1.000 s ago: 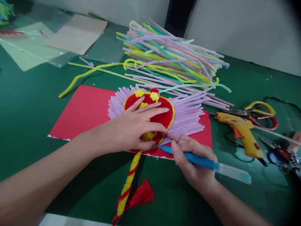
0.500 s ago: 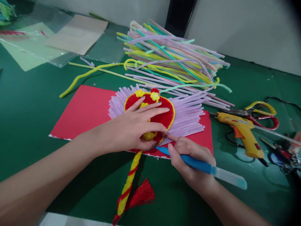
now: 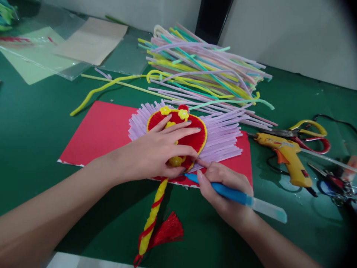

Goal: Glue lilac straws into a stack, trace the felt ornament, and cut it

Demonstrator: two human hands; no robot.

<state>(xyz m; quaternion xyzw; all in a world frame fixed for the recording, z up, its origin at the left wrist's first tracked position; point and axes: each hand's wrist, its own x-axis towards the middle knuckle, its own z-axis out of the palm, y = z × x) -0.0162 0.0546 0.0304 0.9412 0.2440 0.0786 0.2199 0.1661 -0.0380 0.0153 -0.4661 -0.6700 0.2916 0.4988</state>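
My left hand [image 3: 156, 150] lies spread, pressing down on a red fan [image 3: 192, 136] edged in yellow, with small yellow flowers on it. Its fingers are apart, and they hide part of the fan's face. Beneath the fan, a layer of lilac pipe cleaners [image 3: 223, 136] sticks out on both sides over a red board [image 3: 97, 130]. My right hand [image 3: 227, 186] is closed around a blue pen [image 3: 231, 194] with a clear end, its tip at the fan's lower edge. Toward me extends the yellow-and-red twisted handle [image 3: 152, 219], with a red tassel [image 3: 170, 229] beside it.
A heap of coloured pipe cleaners [image 3: 200, 63] lies behind the board. To the right are a yellow glue gun [image 3: 290, 156], scissors [image 3: 309, 136] and a bunch of small metal items [image 3: 337, 186]. Paper sheets [image 3: 92, 41] and clear plastic lie at the back left.
The pen's clear end and my right hand have shifted slightly to the left, while the tip stays at the fan's lower edge. My left hand has not moved.
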